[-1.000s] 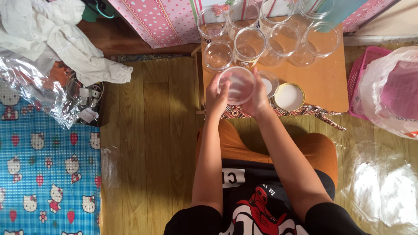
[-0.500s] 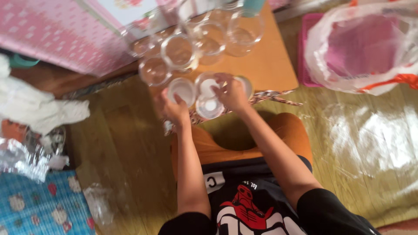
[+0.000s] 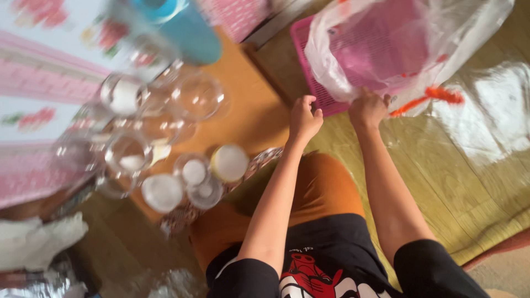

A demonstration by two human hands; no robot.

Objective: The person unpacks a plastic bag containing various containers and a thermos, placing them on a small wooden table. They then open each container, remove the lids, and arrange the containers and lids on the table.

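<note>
My right hand (image 3: 368,108) grips the lower edge of a clear plastic bag (image 3: 386,49) that holds something pink. The bag lies over a pink slotted basket (image 3: 316,85) on the floor to the right of the low wooden table (image 3: 251,116). My left hand (image 3: 305,118) hovers at the basket's near corner, fingers loosely curled with nothing in them. Back on the table stand several clear plastic jars (image 3: 196,96), blurred. Near the table's front edge lie round white lids (image 3: 229,163) and a small jar (image 3: 205,192).
A blue container (image 3: 190,33) stands at the table's far side against pink patterned panels (image 3: 33,83). A patterned cloth (image 3: 264,158) hangs off the table edge. A white cloth (image 3: 33,240) lies at lower left. Wood floor with sheet plastic (image 3: 491,121) spreads to the right.
Both hands have left the jars and lids on the table and swung right to the bag and basket. The view has turned right with them.
</note>
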